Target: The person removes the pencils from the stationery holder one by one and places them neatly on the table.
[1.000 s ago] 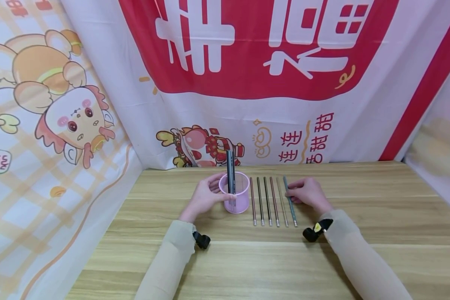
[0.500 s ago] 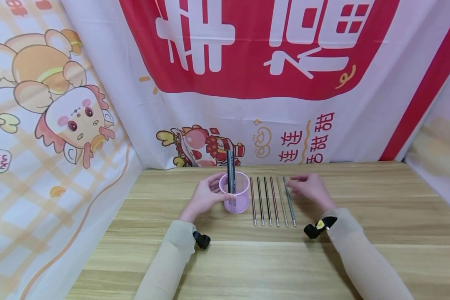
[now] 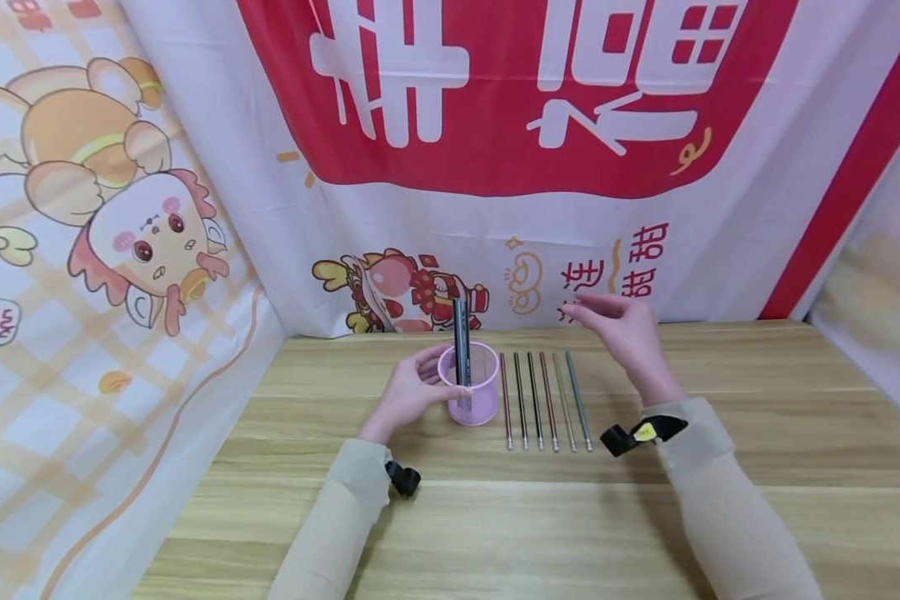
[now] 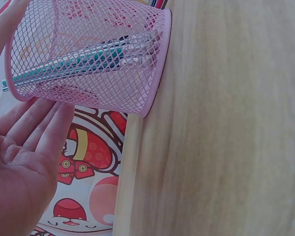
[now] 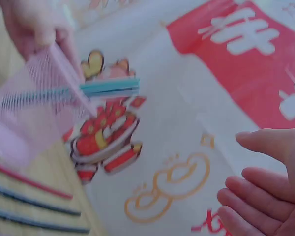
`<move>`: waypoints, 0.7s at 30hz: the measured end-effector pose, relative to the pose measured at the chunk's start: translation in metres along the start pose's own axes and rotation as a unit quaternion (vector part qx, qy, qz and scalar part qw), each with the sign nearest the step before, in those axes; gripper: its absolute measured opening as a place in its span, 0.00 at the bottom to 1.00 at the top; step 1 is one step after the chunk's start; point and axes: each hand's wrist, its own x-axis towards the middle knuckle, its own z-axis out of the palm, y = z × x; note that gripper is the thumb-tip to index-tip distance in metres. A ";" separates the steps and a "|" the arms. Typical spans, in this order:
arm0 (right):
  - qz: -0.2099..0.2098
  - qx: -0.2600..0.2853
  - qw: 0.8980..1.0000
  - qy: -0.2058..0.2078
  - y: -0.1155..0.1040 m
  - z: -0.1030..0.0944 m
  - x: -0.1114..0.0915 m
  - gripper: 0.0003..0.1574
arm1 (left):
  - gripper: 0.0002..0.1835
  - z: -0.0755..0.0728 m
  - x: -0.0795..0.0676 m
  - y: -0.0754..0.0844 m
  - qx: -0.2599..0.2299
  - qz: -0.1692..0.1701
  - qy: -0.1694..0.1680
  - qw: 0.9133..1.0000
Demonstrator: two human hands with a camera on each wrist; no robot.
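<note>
My left hand (image 3: 407,395) holds a pink mesh pen cup (image 3: 484,407) near its rim, the thumb in front and the fingers on the far side. Several teal and dark pencils (image 3: 461,333) lean in the cup, their eraser ends (image 4: 136,53) down. My right hand (image 3: 628,337) is raised beyond the right end of the pencil row, fingers extended and holding nothing; its palm shows in the right wrist view. The teal pencil (image 3: 578,402) lies at that end, beside a pale tan pencil (image 3: 565,403).
Left of those two lie further pencils: a red one (image 3: 548,403), two dark ones (image 3: 534,402) and another red one (image 3: 506,402) next to the cup. The wooden table (image 3: 495,525) meets a printed curtain (image 3: 540,179) at the back.
My right hand has let go of the teal pencil, then risen up and away from the table. The left hand and the cup have stayed in place.
</note>
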 end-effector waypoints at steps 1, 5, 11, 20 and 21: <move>-0.001 0.006 1.000 0.002 -0.005 0.002 -0.001 0.45 | 0.47 0.000 0.000 0.000 0.000 0.000 0.000 1.000; -0.011 0.031 0.999 -0.003 -0.019 0.016 -0.003 0.42 | 0.46 0.000 0.001 0.000 -0.003 0.001 0.000 1.000; -0.038 0.049 0.998 -0.021 -0.020 0.045 -0.003 0.35 | 0.46 0.001 0.000 0.000 -0.003 0.002 -0.001 1.000; -0.031 0.042 0.996 -0.071 -0.011 0.081 0.005 0.32 | 0.47 0.000 0.000 0.001 -0.010 -0.004 -0.005 1.000; -0.031 0.036 0.996 -0.074 -0.010 0.085 0.007 0.31 | 0.47 0.000 0.000 0.001 -0.010 -0.005 -0.006 1.000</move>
